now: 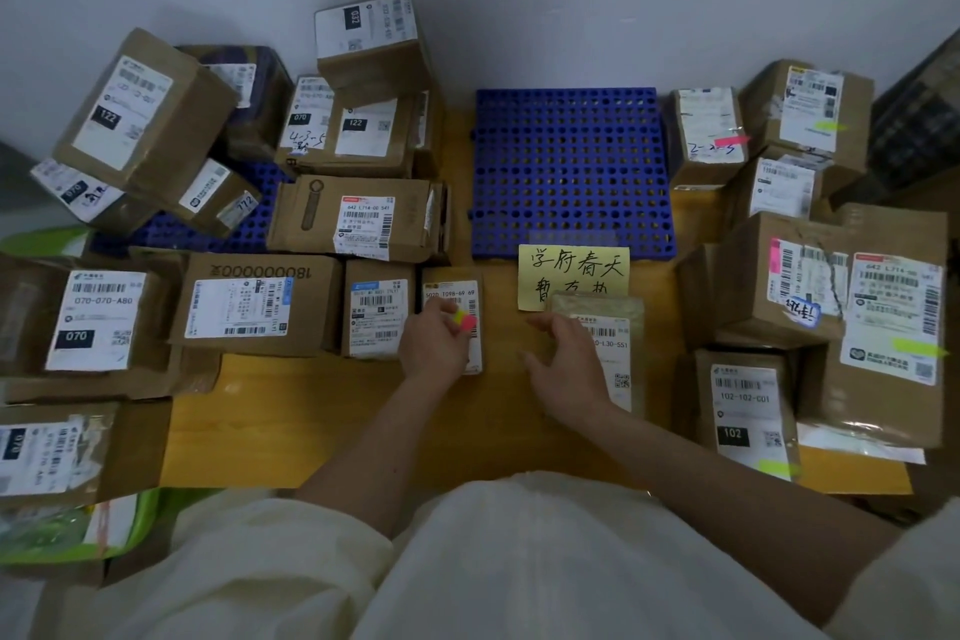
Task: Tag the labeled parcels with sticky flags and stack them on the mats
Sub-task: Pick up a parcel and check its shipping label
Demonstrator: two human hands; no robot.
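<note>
My left hand pinches a small pad of yellow and pink sticky flags above a small labeled parcel near the table's middle. My right hand hovers with relaxed fingers over a flat labeled parcel that lies just below a yellow handwritten note. A blue perforated mat lies bare behind the note. A second blue mat at the left is mostly covered by brown parcels.
Brown labeled parcels crowd the left side. Flagged parcels are stacked at the right, with pink and yellow-green flags on them. A green bin sits at lower left. The wooden table shows in front of me.
</note>
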